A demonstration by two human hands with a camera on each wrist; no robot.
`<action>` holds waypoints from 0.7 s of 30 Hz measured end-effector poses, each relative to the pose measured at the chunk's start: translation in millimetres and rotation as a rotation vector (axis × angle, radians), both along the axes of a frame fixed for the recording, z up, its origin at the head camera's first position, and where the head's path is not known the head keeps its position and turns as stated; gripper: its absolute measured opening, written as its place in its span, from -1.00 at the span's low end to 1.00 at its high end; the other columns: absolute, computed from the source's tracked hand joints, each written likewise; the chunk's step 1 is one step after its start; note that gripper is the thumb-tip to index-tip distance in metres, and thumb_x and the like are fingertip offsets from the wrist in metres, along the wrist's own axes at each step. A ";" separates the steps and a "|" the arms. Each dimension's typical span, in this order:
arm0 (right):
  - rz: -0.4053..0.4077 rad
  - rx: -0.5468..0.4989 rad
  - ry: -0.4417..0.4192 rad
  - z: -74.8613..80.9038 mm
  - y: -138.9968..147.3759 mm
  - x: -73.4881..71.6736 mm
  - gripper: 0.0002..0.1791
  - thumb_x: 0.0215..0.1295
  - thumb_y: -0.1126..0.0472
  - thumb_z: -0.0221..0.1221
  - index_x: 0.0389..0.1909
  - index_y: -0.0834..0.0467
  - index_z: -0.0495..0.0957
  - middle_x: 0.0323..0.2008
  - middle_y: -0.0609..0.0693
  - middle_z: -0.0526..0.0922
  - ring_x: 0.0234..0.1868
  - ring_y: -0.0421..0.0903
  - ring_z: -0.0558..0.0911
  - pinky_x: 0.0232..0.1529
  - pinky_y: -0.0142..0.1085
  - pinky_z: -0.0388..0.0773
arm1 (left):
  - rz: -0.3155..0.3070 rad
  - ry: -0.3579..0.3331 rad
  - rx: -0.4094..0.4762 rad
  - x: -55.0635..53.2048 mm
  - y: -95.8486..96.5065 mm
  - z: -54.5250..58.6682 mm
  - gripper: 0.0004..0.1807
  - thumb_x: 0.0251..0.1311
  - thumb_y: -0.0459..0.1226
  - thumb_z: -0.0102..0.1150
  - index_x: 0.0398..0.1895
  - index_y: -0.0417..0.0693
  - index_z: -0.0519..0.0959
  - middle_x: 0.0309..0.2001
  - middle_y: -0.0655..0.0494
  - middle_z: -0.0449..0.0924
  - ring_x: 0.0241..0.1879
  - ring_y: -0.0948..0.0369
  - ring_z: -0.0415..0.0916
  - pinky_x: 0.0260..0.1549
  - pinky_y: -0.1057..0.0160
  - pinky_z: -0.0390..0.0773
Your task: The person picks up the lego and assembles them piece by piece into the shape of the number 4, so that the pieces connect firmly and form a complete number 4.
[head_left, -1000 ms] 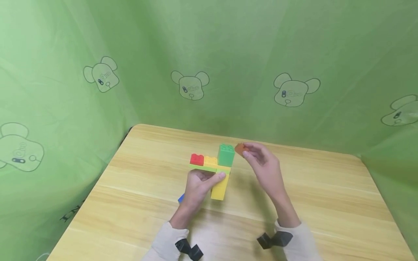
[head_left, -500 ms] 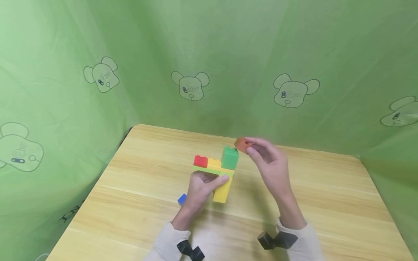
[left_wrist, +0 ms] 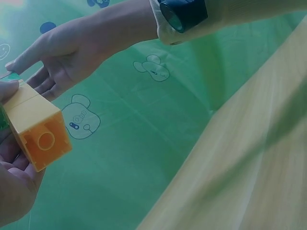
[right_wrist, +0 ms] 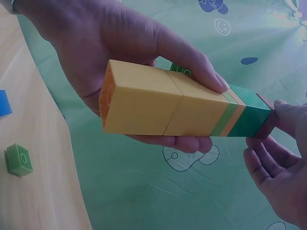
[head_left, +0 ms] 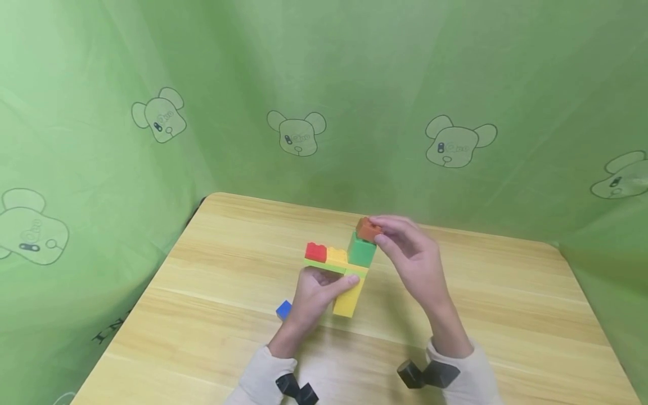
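My left hand (head_left: 315, 293) grips a model of joined toy building bricks, its thumb lying across the front. The model has a yellow column (right_wrist: 144, 100), thin light green and yellow layers, a red brick (head_left: 316, 252) and a yellow brick (head_left: 336, 255) along one arm, and a green brick (head_left: 360, 251) above the column. With thumb and fingers my right hand (head_left: 412, 261) pinches an orange-brown brick (head_left: 368, 229) on top of the green brick. In the right wrist view that brick meets the green end; whether it is pressed fully down I cannot tell.
A blue brick (head_left: 284, 310) lies on the wooden table (head_left: 217, 270) beside the left wrist. The right wrist view also has a loose green brick (right_wrist: 19, 159) on the table. Green printed curtains (head_left: 354, 67) stand behind and at both sides.
My right hand has tilted the orange-brown brick and brought it left onto the green brick's top. My left hand has shifted the model slightly right and down, uncovering more of the blue brick.
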State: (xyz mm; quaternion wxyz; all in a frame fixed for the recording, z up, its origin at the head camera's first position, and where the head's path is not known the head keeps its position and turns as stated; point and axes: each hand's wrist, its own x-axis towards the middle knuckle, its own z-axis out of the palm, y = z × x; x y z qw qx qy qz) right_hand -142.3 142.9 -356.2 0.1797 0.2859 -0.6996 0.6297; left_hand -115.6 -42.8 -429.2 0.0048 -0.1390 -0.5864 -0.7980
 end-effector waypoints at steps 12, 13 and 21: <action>0.105 0.188 -0.050 -6.0 0.4 3.3 -0.10 0.02 0.69 0.38 0.42 0.26 0.32 0.24 0.12 0.55 0.03 -0.12 0.66 0.03 -0.35 0.68 | -0.037 0.035 0.039 -0.7 0.7 -0.2 -0.64 0.22 -0.42 0.37 0.08 -0.32 0.59 -0.07 0.03 0.71 -0.03 0.13 0.66 0.02 0.15 0.70; 0.106 0.198 -0.053 -6.6 0.0 3.7 -0.08 0.01 0.69 0.40 0.43 0.26 0.30 0.25 0.13 0.54 0.03 -0.13 0.66 0.02 -0.35 0.69 | -0.042 0.038 0.043 -0.7 0.8 -0.2 -0.64 0.22 -0.43 0.36 0.08 -0.32 0.58 -0.06 0.02 0.71 -0.02 0.12 0.67 0.04 0.13 0.69; 0.095 0.177 -0.061 -8.6 -2.3 4.8 -0.09 0.01 0.69 0.39 0.41 0.27 0.29 0.26 0.12 0.52 0.06 -0.11 0.65 -0.04 -0.34 0.72 | -0.051 0.031 0.057 -0.6 1.9 0.5 -0.63 0.22 -0.43 0.37 0.09 -0.32 0.58 -0.06 0.03 0.71 -0.01 0.12 0.66 0.06 0.15 0.68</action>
